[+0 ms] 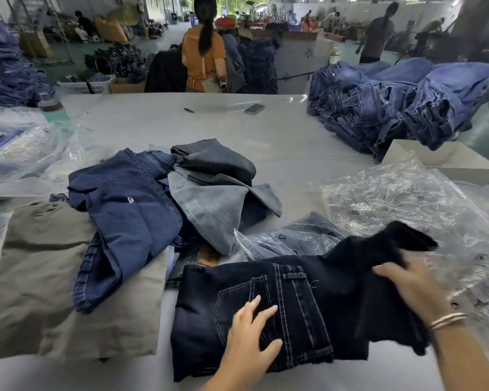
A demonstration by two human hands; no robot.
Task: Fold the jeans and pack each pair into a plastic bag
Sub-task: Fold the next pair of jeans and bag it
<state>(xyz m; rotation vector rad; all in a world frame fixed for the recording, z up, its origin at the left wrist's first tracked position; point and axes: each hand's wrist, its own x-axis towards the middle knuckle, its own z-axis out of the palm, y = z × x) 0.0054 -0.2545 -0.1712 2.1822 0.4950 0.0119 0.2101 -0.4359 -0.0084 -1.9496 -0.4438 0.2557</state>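
while the left hand (249, 338) presses flat on stitched black jeans (266, 306), the right hand (412, 280) grips their leg.

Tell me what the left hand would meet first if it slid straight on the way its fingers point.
Likely only more of the dark jeans under the left hand: the waistband, then the bagged pair beyond, though depth is unclear.
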